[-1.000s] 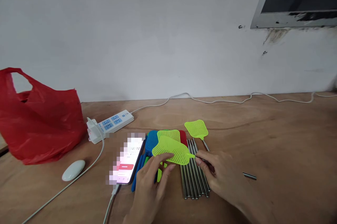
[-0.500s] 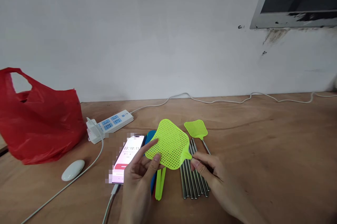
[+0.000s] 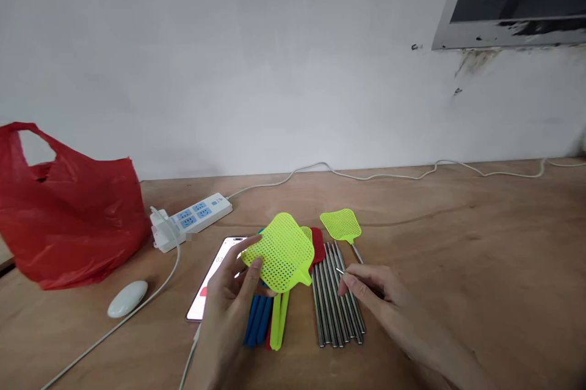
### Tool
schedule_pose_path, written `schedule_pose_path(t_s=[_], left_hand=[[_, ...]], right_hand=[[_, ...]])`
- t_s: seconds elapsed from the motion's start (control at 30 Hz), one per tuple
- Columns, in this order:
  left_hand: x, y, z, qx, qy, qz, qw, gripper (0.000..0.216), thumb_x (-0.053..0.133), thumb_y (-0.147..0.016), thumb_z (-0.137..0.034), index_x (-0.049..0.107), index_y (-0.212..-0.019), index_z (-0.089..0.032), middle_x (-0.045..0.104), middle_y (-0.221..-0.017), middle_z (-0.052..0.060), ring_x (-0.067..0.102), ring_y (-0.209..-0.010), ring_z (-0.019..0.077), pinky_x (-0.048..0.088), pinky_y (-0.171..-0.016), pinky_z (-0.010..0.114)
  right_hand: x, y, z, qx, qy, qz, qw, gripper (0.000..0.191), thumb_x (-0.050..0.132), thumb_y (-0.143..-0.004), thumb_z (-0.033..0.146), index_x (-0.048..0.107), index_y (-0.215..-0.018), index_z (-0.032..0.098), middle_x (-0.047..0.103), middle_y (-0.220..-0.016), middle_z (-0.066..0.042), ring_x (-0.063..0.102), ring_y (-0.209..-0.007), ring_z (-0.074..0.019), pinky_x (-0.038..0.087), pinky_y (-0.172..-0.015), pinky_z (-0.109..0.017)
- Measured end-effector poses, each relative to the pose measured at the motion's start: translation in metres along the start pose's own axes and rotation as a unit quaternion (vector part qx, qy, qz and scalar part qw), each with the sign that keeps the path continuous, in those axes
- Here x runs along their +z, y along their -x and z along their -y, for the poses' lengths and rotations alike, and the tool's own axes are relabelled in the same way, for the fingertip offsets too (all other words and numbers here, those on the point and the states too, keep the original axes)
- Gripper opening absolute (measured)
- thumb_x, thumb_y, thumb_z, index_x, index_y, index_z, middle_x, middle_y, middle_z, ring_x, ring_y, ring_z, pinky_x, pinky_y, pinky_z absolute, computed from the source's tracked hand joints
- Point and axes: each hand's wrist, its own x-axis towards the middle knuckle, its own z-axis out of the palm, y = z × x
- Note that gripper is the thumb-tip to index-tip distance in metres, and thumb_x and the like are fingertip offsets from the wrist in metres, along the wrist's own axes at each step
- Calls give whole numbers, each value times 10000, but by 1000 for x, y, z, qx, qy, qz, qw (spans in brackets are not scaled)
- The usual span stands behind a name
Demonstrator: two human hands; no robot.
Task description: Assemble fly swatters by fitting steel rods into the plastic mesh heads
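Wooden table (image 3: 458,243) — left hand (image 3: 229,304) grips green swatter head (image 3: 281,249) (right hand (image 3: 389,301) pinches thin rod (image 3: 339,270)).

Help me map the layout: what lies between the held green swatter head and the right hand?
Head view: metal rods and a red swatter head, beside the right hand.

Left grip (image 3: 231,298) raised, back toward camera, thumb and fingers pinched closed, forearm rising from lower frame edge. Right grip (image 3: 382,298) low, palm down, thumb and forefinger tips pressed together, forearm trailing toward lower right.
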Motion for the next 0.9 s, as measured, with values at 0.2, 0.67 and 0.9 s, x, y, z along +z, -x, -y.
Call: schedule_pose_path(t_s=[0.2, 0.67, 0.9], left_hand=[[-3, -39, 2, 44, -83, 91, 992, 480, 589, -851, -461, 483, -1235, -194, 648, -802, -6, 613, -526, 146, 539, -467, 272], [-7, -98, 32, 94, -448, 142, 877, 369, 417, -933, -282, 548, -1262, -180, 670, -794, 59, 678, -814, 291, 463, -698, 348], [-8, -89, 34, 127, -552, 129, 814, 285, 456, -971, -272, 608, -1210, -235, 746, -976, 98, 692, -953, 337, 452, -718, 347]], right_hand=[[-1, -9, -12, -21, 23, -45, 999, 356, 490, -926, 464, 625, -694, 230, 444, -576, 24, 402, -553, -161, 240, -535, -289], [-20, -10, 4, 58, -249, -71, 964, 496, 665, -745, 713, 602, -787, 223, 454, -491, 63, 337, -401, -91, 235, -389, -219], [-32, -22, 0, 109, -489, 74, 862, 523, 688, -802, 602, 435, -576, 203, 188, -483, 116, 76, -426, -54, 131, -388, -211]])
